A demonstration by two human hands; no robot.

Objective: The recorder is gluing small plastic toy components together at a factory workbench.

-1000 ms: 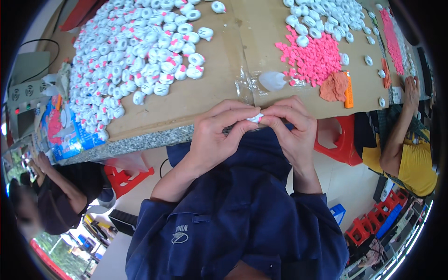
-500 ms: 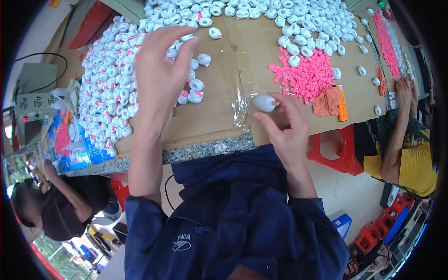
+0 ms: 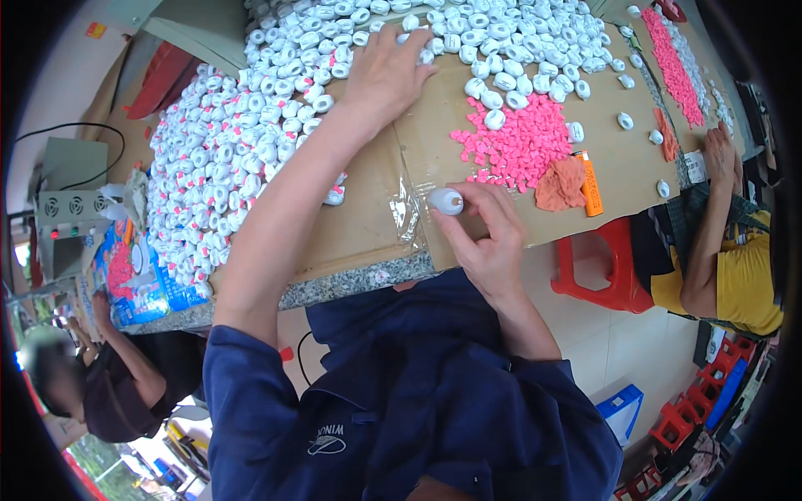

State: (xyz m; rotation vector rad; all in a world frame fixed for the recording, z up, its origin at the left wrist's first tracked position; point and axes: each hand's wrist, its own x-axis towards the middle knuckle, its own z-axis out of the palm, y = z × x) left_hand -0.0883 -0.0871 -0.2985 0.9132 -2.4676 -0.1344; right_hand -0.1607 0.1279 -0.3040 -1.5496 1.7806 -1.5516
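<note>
Our right hand (image 3: 489,242) pinches a small white capsule (image 3: 445,201); our left hand (image 3: 386,73) lies spread on the white capsule heap (image 3: 251,142), pink pieces (image 3: 518,146) just right.

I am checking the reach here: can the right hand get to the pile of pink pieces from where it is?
Probably yes. The right hand holds a small white piece just below the pink pile, with only bare cardboard between them.

On the cardboard sheet (image 3: 368,225): heap of small caps (image 3: 251,142) at left and rear, pile of tiny pieces (image 3: 518,146) at right, cloth (image 3: 560,185) just right of pile, lighter (image 3: 590,184) beside cloth. Stool (image 3: 597,267) below table edge, right.
</note>
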